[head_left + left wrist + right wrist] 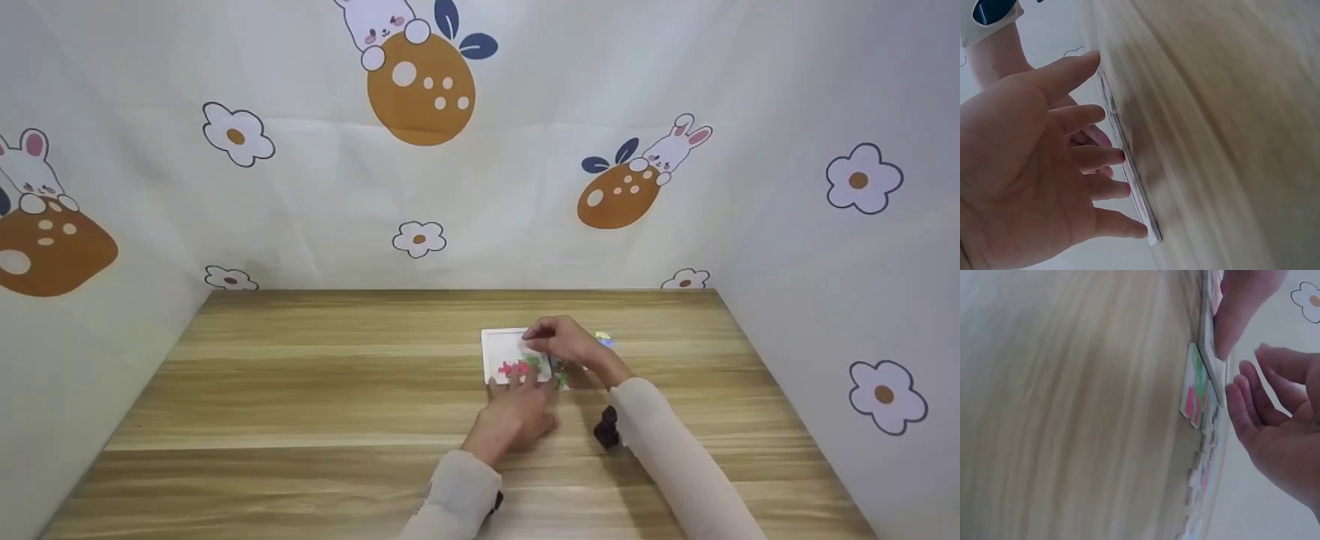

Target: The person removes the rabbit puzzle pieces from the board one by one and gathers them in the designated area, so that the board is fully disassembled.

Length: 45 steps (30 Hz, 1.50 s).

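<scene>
A white square puzzle tray (487, 357) lies on the table, with a red puzzle piece (508, 369) and a green puzzle piece (531, 361) inside near its front. My left hand (517, 416) has its fingers spread, their tips on the tray's near edge and the pieces. In the left wrist view, the left palm (1033, 169) holds nothing. Over the tray's right side hovers my right hand (564, 342), fingers loosely bent. From the right wrist view, no piece shows between the right hand's (1286, 410) thumb and fingers.
Loose puzzle pieces (564, 376) lie beside the tray's right edge, partly under my right wrist. Another yellow-and-blue piece (604, 338) sits farther right. The wooden table (300, 390) ends at a patterned cloth (322, 187) behind and on both sides.
</scene>
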Available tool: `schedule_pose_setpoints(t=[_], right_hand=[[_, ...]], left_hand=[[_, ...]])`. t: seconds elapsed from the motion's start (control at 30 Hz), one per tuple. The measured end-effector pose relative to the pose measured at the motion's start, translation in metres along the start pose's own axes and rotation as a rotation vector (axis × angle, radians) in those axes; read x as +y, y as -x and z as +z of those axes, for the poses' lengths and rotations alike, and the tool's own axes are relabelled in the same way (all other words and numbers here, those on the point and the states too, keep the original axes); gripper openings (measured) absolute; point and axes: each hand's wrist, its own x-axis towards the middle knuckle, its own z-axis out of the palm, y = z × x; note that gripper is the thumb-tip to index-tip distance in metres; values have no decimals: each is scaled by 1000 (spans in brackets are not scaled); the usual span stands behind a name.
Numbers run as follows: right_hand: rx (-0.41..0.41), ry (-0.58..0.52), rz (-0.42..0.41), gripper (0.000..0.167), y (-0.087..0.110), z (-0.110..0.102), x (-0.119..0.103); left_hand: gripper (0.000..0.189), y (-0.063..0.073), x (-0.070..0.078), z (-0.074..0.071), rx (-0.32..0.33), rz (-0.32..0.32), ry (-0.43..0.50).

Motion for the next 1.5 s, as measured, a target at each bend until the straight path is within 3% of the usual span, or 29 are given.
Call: schedule_pose_setpoints(t=[0.17, 0.53, 0.77, 1.07, 1.37, 1.5], right_hand=[[-25, -41, 2, 17, -5, 7, 1], [-85, -16, -6, 16, -4, 4, -1], [-108, 16, -13, 13, -3, 4, 2], [-119, 37, -24, 11, -3, 5, 2], [-156, 39, -61, 9, -7, 5, -1], [-170, 49, -72, 8, -7, 6, 0]], left_hand=[[66, 3, 1, 1, 5, 9, -5], [69, 1, 9, 7, 1, 58, -40], [70, -2, 14, 9, 31, 82, -152], [77, -3, 8, 9, -44, 98, 8], [75, -1, -1, 7, -40, 177, -6], [72, -1, -1, 7, -52, 162, -16]])
